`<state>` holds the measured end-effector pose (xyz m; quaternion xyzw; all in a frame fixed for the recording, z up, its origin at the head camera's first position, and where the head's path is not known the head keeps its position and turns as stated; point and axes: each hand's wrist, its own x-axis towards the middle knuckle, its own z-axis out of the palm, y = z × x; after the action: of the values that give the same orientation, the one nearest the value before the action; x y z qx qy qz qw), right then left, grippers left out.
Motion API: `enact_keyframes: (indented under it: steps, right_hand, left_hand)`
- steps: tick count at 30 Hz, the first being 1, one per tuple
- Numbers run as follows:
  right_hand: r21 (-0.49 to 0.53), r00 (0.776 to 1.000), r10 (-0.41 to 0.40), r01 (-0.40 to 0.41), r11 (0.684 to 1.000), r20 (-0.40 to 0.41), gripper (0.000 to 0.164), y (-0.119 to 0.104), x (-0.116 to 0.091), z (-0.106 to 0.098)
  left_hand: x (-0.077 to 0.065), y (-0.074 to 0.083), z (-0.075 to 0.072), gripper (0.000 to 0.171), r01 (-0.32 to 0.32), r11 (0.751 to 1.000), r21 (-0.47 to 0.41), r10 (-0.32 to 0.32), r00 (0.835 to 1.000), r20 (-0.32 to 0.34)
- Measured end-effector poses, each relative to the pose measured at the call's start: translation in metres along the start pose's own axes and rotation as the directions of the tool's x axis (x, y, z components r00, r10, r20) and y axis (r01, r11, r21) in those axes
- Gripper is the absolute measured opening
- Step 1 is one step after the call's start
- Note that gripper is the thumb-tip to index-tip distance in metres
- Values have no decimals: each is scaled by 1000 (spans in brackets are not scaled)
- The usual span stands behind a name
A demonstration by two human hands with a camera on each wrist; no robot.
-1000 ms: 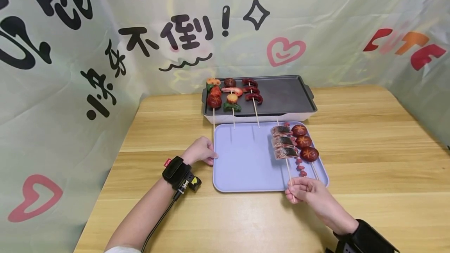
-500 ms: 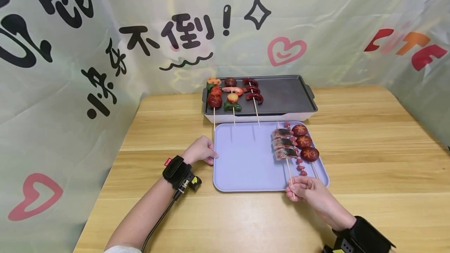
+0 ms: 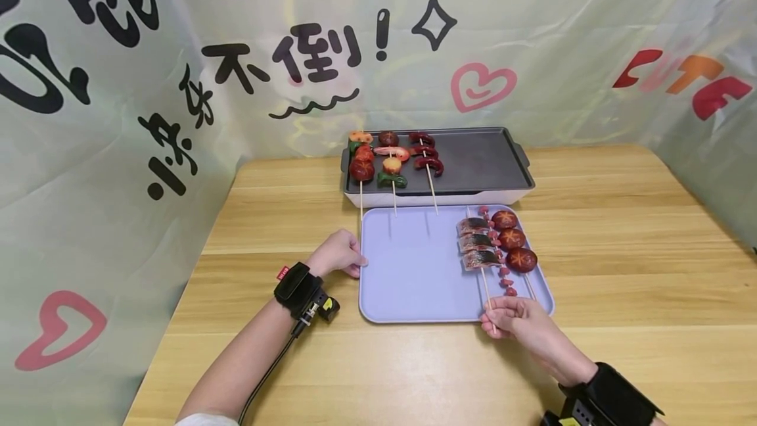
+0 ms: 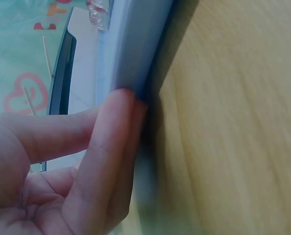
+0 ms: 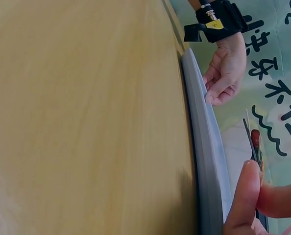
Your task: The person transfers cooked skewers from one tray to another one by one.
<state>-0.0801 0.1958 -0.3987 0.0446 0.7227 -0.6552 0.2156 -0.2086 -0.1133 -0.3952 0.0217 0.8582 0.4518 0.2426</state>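
Observation:
My left hand (image 3: 337,253) pinches the left rim of a lilac tray (image 3: 408,281) between thumb and fingers; the left wrist view shows the fingertips (image 4: 118,105) on that tray edge. At the tray's front right, my right hand (image 3: 516,321) pinches the stick end of a skewer with several dark-skinned fish pieces (image 3: 480,260). Those pieces are close over the tray's right part. To their right, on the tray, are a skewer of small pink pieces (image 3: 504,271) and a skewer of 3 scored brown mushrooms (image 3: 511,238).
Behind the tray stands a dark grill plate (image 3: 473,160) on a white base. On its left part lie a mixed vegetable skewer (image 3: 363,169), a shrimp skewer (image 3: 391,152) and a skewer of dark red curled pieces (image 3: 428,164). Their sticks overhang the front edge. A printed cloth (image 3: 562,84) hangs behind the wooden table (image 3: 621,248).

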Motion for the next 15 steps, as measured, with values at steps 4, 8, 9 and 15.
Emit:
enact_keyframes:
  steps: [4,8,9,15]
  right_hand:
    - [-11,1000,-9,9,1000,5,26,-1,0,0]
    - [-45,1000,-7,8,999,1,25,-1,1,-1]
    - [-55,1000,-7,6,998,-2,25,-1,1,-1]
    - [-156,999,-47,47,987,2,22,-2,1,-3]
  left_hand:
    - [0,0,-1,25,3,1000,-3,-3,1000,0]
    - [-1,0,-1,24,2,1000,1,-2,1000,0]
    - [0,0,-1,24,1,1000,1,-1,1000,0]
    - [-1,0,-1,23,-4,1000,-3,4,1000,3]
